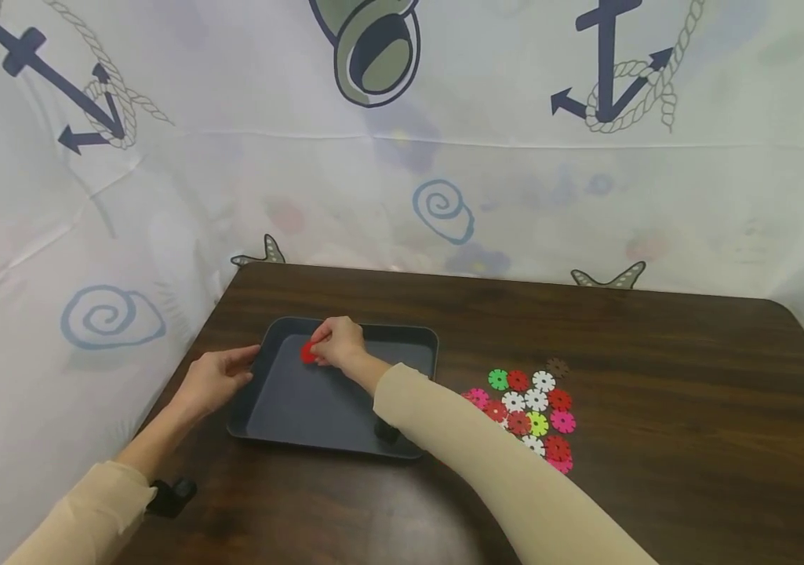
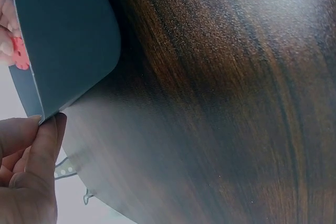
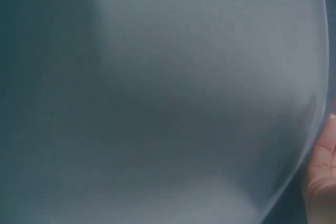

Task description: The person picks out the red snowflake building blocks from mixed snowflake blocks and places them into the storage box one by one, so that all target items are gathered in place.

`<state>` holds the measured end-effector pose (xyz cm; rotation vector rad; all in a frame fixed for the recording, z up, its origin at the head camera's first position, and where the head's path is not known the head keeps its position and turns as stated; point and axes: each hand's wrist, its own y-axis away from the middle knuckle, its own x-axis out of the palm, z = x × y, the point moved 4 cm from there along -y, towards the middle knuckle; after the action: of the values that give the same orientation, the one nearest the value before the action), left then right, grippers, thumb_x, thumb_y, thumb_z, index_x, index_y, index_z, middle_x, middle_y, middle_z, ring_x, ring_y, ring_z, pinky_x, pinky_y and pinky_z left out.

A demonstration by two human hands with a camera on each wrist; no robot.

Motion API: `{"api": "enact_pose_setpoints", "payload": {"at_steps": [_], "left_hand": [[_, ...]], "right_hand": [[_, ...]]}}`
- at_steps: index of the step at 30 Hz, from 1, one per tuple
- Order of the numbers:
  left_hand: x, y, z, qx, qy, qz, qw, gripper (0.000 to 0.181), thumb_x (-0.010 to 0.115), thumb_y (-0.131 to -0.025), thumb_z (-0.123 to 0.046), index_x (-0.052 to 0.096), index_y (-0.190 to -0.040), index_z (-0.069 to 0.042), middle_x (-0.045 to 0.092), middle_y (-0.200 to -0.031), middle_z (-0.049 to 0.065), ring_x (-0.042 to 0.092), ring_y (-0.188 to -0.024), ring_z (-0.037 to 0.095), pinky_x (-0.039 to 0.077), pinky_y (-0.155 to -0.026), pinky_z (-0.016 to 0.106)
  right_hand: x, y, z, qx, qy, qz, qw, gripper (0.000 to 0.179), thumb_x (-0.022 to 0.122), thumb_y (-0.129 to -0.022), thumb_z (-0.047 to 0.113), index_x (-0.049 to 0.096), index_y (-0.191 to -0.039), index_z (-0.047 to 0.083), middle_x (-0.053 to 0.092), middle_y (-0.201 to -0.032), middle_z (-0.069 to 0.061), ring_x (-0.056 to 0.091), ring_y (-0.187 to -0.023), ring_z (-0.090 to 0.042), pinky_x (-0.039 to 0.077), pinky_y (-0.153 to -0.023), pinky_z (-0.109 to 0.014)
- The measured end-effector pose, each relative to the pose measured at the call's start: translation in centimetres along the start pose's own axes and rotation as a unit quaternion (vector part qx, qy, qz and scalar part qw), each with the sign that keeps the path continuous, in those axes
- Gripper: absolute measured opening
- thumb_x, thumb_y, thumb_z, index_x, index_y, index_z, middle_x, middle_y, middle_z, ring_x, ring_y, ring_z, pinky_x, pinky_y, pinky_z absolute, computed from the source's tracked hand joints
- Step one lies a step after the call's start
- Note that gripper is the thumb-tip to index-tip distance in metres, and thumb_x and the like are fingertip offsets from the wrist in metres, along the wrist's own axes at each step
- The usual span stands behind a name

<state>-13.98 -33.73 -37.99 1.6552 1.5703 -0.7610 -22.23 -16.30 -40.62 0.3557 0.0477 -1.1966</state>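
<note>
A dark grey baking tray (image 1: 289, 412) lies on the table. My left hand (image 1: 214, 382) pinches its left rim between thumb and fingers, as the left wrist view shows at the tray wall (image 2: 73, 35). Over the far part of the tray, my right hand (image 1: 340, 345) holds a red notched plastic disc (image 1: 307, 352) with its fingertips. That disc (image 2: 21, 55) also appears beyond the rim in the left wrist view. The right wrist view is mostly tray surface (image 3: 184, 103), with part of my right hand (image 3: 323, 166) at its edge.
To the right of the tray, notched discs (image 1: 536, 400) in red, white, pink, green and yellow lie in a loose cluster, partly behind my right sleeve. One brown disc (image 1: 557, 366) lies at its far side. A patterned curtain (image 1: 514, 196) hangs behind the wooden table (image 1: 691, 424).
</note>
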Motion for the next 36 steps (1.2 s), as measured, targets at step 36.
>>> {"api": "enact_pose_setpoints", "payload": {"at_steps": [36], "left_hand": [[0.3,-0.4,0.3,0.01,-0.013,0.001,0.9999,0.045,0.06,-0.086,-0.002,0.052,-0.129,0.007,0.056,-0.123,0.028,0.062,-0.104,0.04,0.052,-0.08,0.047]], "right_hand": [[0.9,-0.6,-0.9,-0.003,0.09,-0.075,0.9932,0.008,0.07,-0.078,-0.002,0.066,-0.073,0.004,0.069,-0.064,-0.009,0.063,-0.048,-0.013,0.047,-0.043,-0.016]]}}
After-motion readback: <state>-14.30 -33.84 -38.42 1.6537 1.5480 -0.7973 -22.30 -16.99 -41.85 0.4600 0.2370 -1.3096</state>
